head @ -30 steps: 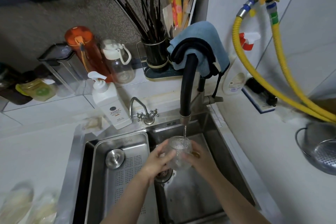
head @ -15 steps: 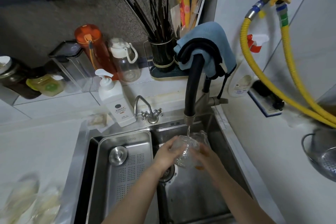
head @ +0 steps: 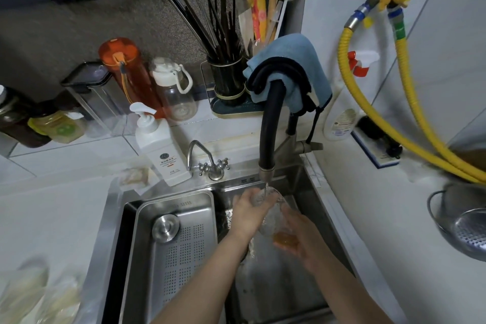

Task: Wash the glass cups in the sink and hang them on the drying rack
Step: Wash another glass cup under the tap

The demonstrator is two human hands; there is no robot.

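A clear textured glass cup (head: pixel 271 214) lies tilted on its side over the steel sink (head: pixel 313 192), under the thin stream from the black faucet (head: pixel 269 123). My left hand (head: pixel 246 214) grips its upper end near the water. My right hand (head: pixel 297 237) wraps round its lower end, where the glass looks amber. At the bottom left, blurred glass cups (head: pixel 31 294) stand on the counter. No drying rack is in view.
A perforated steel drain tray (head: pixel 173 244) with a round plug fills the sink's left half. A white soap pump bottle (head: pixel 160 150) and small tap (head: pixel 207 160) stand behind it. Bottles, a utensil holder (head: pixel 227 81), yellow hoses (head: pixel 381 118) and a steel colander (head: pixel 465 229) crowd the counter.
The cup went from upright under the stream to tilted on its side. My hands shifted along it, the right one dropping toward its lower end. The camera view shifted slightly.
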